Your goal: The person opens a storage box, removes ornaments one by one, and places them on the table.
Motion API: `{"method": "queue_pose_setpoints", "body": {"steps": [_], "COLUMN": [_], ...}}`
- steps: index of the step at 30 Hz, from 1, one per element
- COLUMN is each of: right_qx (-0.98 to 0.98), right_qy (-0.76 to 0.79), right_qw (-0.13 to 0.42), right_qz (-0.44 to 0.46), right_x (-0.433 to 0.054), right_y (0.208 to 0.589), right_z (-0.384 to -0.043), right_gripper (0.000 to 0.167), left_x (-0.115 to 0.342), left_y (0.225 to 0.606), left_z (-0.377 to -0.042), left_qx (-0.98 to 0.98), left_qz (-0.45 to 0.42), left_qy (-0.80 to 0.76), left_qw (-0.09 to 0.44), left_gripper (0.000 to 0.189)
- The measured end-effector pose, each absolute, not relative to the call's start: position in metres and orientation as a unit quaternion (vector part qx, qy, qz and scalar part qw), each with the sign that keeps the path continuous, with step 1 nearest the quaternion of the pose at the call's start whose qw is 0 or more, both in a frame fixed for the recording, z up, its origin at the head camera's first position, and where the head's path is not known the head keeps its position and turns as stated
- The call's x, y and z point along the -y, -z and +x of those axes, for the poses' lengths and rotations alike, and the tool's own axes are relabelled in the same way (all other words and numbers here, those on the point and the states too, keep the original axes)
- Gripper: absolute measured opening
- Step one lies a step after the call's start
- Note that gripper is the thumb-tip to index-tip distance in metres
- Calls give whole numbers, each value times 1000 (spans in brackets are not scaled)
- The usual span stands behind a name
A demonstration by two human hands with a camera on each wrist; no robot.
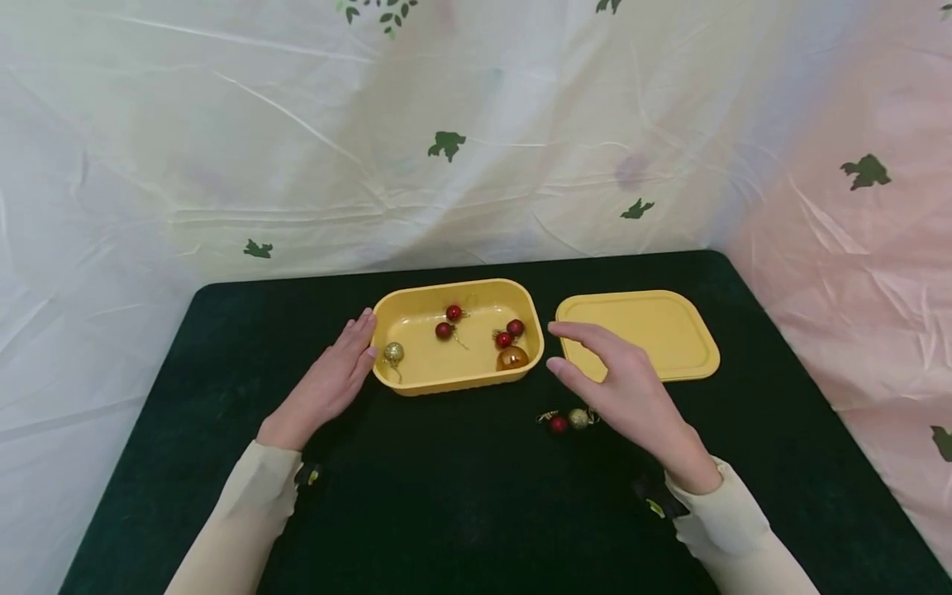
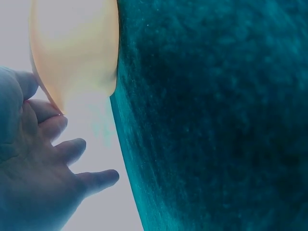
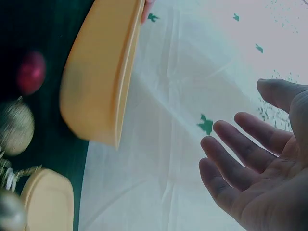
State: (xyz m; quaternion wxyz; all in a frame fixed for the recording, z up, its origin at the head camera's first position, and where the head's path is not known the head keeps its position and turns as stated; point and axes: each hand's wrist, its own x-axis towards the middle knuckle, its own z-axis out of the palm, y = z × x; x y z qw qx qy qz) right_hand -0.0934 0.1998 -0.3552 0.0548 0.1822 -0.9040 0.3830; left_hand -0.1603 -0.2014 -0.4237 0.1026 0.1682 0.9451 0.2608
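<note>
A yellow plastic box (image 1: 461,382) without its lid stands on the dark green table. My left hand (image 1: 332,376) rests at its left end, straight fingers touching the rim; the left wrist view shows the fingertips against the box edge. Past the box's right end hovers my right hand (image 1: 628,384), holding nothing, its thumb and fingers spread apart. Inside lie several small red baubles (image 1: 444,330), an amber bauble (image 1: 511,358) in the right front corner and a glittery gold bauble (image 1: 393,353) at the left end.
Behind the right hand lies the flat yellow lid (image 1: 662,339). In front of the box, a red bauble (image 1: 558,424) and a gold bauble (image 1: 578,419) sit on the table. A pale cloth backdrop (image 1: 312,165) with green leaf shapes hangs behind the table.
</note>
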Motion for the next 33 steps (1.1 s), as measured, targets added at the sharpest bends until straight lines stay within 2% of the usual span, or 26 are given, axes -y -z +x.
{"method": "queue_pose_setpoints", "body": {"steps": [19,33], "right_qx": [879,875], "right_qy": [-387,-382], "right_qw": [12,-27], "right_qz": [279,296], "right_x": [-114,-74], "right_y": [362,378], "right_z": [-136,-164], "right_gripper": [43,44], "left_x": [199,197], "left_y": [424,425], "left_z": [-160,-158], "left_qx": [-949,-948], "left_qz": [161,156], "left_qy": [-251,-257], "left_qw": [104,105], "left_gripper": [63,63]}}
